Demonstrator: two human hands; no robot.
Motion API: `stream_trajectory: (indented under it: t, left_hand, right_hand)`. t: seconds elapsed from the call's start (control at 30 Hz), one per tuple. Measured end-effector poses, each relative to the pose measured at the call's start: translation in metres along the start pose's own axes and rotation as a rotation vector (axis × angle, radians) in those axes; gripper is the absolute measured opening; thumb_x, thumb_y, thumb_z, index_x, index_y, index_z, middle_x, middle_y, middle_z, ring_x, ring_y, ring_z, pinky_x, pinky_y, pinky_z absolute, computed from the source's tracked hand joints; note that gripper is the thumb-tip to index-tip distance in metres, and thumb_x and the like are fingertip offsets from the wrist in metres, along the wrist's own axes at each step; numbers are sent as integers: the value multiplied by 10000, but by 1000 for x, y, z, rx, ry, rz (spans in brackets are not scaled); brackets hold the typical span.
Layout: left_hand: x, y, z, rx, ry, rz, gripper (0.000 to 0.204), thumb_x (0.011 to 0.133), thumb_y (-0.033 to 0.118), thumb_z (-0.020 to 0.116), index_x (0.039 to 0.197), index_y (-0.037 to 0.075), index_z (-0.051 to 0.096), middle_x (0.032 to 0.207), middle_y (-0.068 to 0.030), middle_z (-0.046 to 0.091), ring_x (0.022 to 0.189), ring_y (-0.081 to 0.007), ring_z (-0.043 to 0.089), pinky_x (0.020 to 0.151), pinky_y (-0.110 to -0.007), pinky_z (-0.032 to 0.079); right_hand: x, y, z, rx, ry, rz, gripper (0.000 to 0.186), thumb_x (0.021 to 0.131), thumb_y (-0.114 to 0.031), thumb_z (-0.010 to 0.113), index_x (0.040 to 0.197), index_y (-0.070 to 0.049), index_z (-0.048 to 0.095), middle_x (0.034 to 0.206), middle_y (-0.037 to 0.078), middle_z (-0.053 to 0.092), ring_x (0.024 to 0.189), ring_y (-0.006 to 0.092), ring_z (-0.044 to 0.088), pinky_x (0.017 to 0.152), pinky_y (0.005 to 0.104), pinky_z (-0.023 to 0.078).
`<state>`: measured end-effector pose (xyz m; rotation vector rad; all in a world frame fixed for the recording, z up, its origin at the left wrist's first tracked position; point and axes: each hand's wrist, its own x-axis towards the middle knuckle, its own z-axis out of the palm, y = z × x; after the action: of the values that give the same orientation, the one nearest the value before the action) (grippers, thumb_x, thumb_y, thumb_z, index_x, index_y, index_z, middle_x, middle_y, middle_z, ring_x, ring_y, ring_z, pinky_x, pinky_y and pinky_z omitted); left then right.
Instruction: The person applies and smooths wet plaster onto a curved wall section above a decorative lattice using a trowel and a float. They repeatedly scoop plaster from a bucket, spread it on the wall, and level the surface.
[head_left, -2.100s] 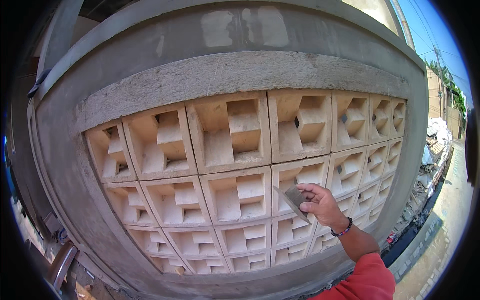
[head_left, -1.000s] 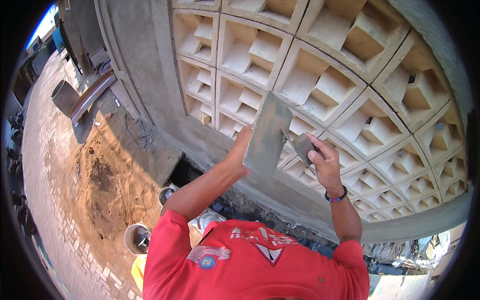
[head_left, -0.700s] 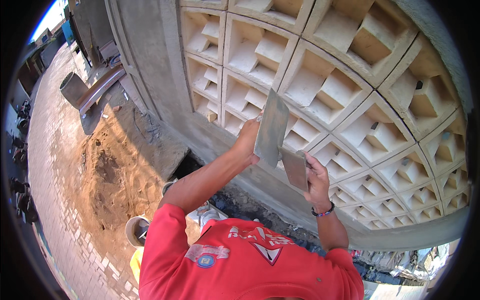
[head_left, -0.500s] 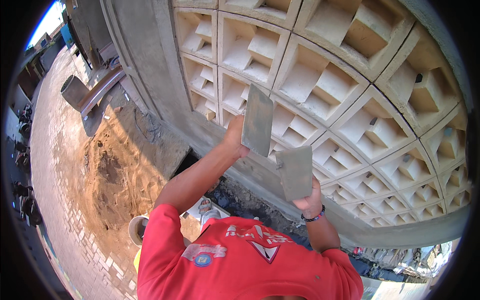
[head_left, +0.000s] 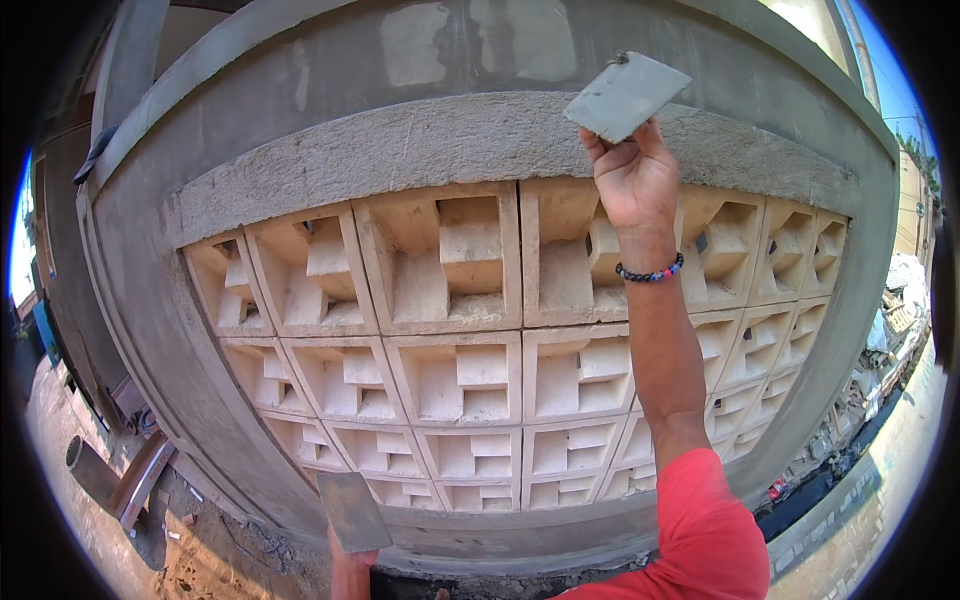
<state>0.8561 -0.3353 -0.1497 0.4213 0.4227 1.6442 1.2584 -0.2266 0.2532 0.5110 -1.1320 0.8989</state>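
- Far left: a grey rendered pier [head_left: 120, 300] is framing the wall; at its foot, loose timber and a pipe [head_left: 110, 475] are lying on sandy ground.
- Lower centre-left: the left hand [head_left: 350, 570] is rising from the bottom edge, only partly showing, and is gripping a flat grey mortar board [head_left: 352, 512] held upright in front of the wall's base course. No mortar is showing on the face turned to the camera.
- Centre: the screen of pale moulded blocks [head_left: 470, 350] is standing complete, every row filled and no gaps showing.
- Above the blocks: the rough cement band [head_left: 420, 150] is looking coarse and unsmoothed, while the beam higher up is appearing finer; finishing is judged to be underway rather than complete.
- Upper right: the right hand [head_left: 632, 178], wearing a bead bracelet [head_left: 650, 272], is closed around a flat rectangular trowel [head_left: 626, 95], raised at the right part of the band.
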Motion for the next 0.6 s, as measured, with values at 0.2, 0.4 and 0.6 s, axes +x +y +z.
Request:
stream_trajectory:
  t: [0.2, 0.4, 0.6]
  left_hand:
    - [-10, 0, -17, -14, -20, 85, 264, 921, 270, 434, 1110, 129, 551, 990, -20, 623, 843, -182, 623, 667, -301, 530]
    - [1, 3, -41, -66, 44, 82, 287, 931, 266, 417, 1143, 105, 524, 1007, -41, 596, 867, -182, 588, 714, -306, 506]
    - [6, 11, -49, -26, 28, 125, 304, 954, 253, 381, 1168, 69, 492, 1031, -59, 553, 918, -164, 522, 810, -281, 454]
  right_hand:
    - [108, -1, 15, -56, 125, -215, 281, 907, -27, 430, 1181, -51, 378, 1162, 145, 469, 1043, 319, 501, 857, 534, 480]
    - [132, 7, 18, -73, 236, -275, 224, 916, -45, 418, 1139, -27, 433, 1109, 153, 495, 1048, 313, 500, 886, 527, 473]
    - [156, 16, 43, -110, 416, -327, 372, 882, 25, 440, 1216, -43, 293, 1085, 199, 480, 915, 345, 555, 808, 551, 514]
